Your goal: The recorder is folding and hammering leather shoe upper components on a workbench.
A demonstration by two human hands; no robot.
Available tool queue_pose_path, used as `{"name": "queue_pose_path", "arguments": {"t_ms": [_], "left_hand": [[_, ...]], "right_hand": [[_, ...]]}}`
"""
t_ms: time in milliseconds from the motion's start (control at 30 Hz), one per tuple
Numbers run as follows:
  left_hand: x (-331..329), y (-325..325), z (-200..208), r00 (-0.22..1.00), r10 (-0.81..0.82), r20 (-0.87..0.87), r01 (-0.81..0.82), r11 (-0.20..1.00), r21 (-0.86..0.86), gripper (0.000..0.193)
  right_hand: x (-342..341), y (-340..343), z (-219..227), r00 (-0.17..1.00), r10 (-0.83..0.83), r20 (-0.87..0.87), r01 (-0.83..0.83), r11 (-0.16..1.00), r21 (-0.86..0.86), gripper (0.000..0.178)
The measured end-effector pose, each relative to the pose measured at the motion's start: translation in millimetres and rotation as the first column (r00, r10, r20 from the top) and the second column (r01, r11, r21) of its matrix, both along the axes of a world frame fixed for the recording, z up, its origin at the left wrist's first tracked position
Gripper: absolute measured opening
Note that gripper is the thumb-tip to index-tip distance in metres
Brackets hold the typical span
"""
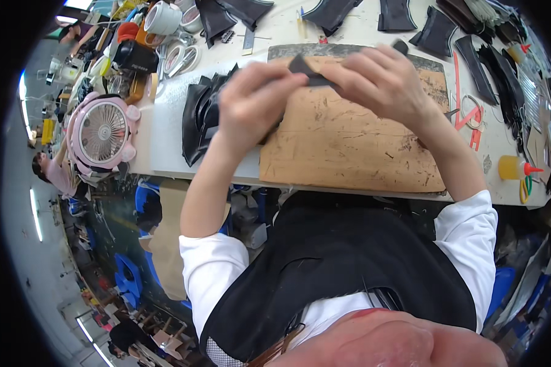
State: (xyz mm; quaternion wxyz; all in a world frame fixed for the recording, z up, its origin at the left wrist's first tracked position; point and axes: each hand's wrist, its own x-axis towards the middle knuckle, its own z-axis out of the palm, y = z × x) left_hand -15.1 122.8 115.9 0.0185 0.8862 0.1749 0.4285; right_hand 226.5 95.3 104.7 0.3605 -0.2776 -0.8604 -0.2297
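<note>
Above the tan work board (355,140), both my hands are closed on a small dark leather-like piece (315,78). My left hand (251,101) pinches its left end, and my right hand (379,79) grips the right end. Motion smears the fingers somewhat. A dark rounded tip (401,46) shows past the right knuckles; I cannot tell what it belongs to. Left of the board, partly behind my left forearm, lies a pile of shiny black leather-like pieces (199,119).
A pink fan (104,131) stands at the table's left edge. Several dark cut pieces (398,15) lie along the far side. To the right are scissors (471,116) with red handles and a yellow bottle (511,167) with a red tip. Other people work at the far left.
</note>
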Motion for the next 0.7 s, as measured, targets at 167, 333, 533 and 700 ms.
{"name": "queue_pose_path", "arguments": {"t_ms": [167, 333, 533, 700], "left_hand": [[-0.7, -37.6, -85.5, 0.982, -0.110, -0.156, 0.106, 0.994, -0.035, 0.026], [4.3, -95.1, -110.3, 0.991, 0.062, -0.121, -0.107, 0.904, -0.413, 0.022], [15.3, -123.5, -106.6, 0.964, 0.205, -0.168, -0.265, 0.724, -0.637, 0.014], [21.6, -132.5, -101.9, 0.921, 0.284, -0.265, -0.389, 0.657, -0.646, 0.014]], "right_hand": [[9.2, -52.3, -72.9, 0.988, 0.039, 0.151, -0.004, 0.974, -0.227, 0.031], [0.9, -112.3, -93.6, 0.994, -0.095, -0.054, 0.063, 0.900, -0.432, 0.025], [-22.2, -143.5, -91.9, 0.876, -0.444, -0.189, 0.193, 0.681, -0.706, 0.012], [-28.4, -139.9, -80.3, 0.854, -0.518, -0.057, 0.256, 0.512, -0.820, 0.013]]}}
